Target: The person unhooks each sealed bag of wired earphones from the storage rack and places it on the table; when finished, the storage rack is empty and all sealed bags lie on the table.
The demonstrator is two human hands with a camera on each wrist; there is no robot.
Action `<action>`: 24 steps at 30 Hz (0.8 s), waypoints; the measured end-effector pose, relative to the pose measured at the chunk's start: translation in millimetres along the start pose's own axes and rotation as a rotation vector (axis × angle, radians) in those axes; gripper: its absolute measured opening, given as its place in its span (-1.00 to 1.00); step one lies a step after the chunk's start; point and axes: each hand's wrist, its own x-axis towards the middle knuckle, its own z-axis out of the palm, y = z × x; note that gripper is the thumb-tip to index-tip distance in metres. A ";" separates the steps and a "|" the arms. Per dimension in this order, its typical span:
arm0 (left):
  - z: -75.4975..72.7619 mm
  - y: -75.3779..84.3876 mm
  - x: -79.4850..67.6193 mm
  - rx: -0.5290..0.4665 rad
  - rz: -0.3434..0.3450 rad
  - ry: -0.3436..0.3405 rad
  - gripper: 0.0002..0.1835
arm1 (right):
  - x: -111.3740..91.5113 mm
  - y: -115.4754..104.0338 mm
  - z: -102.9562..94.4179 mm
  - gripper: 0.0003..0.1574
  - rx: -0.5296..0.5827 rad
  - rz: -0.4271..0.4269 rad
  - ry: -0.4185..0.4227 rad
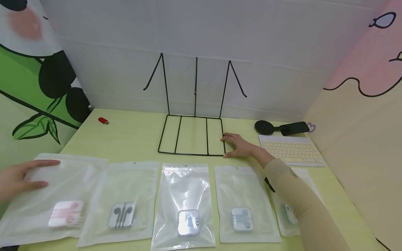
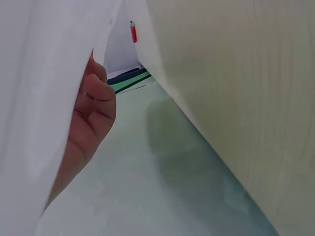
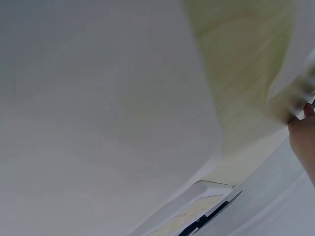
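My left hand (image 1: 23, 177) grips the left edge of the leftmost translucent zip bag (image 1: 66, 177), which holds a boxed pair of pink earphones (image 1: 66, 213). In the left wrist view, the curled fingers (image 2: 101, 96) show past the edge of the white bag (image 2: 44, 98). At the black wire rack (image 1: 191, 154), my right hand (image 1: 240, 145) holds the right side of the base, thumb at the front corner. Its fingers (image 3: 308, 112) are partly cut off in the right wrist view. Three uprights rise from the rack's back, the outer two ending in bent hooks.
More zip bags with boxed earphones line the front: a second bag (image 1: 133, 188), a shiny one (image 1: 185, 184), a fourth (image 1: 245, 195), and one under the right sleeve (image 1: 289, 202). A white keyboard (image 1: 290, 150), black stand (image 1: 265, 128) and red USB stick (image 1: 103, 120) lie farther back.
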 end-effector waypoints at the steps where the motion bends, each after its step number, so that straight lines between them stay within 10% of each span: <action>1: -0.5 3.5 1.5 0.014 -0.002 -0.005 -0.28 | 0.0 0.5 0.3 -0.04 -0.001 0.005 -0.001; 9: 4.3 13.8 8.6 -0.021 0.039 -0.013 -0.21 | 0.3 2.6 2.0 -0.03 -0.003 0.012 -0.003; 16: 10.6 -1.2 20.4 0.041 0.232 0.081 -0.08 | 0.0 2.5 1.6 -0.03 0.005 0.012 0.001; 24: 12.6 -0.4 25.3 0.118 0.057 -0.154 0.19 | 0.2 2.1 1.6 -0.05 0.008 0.026 -0.002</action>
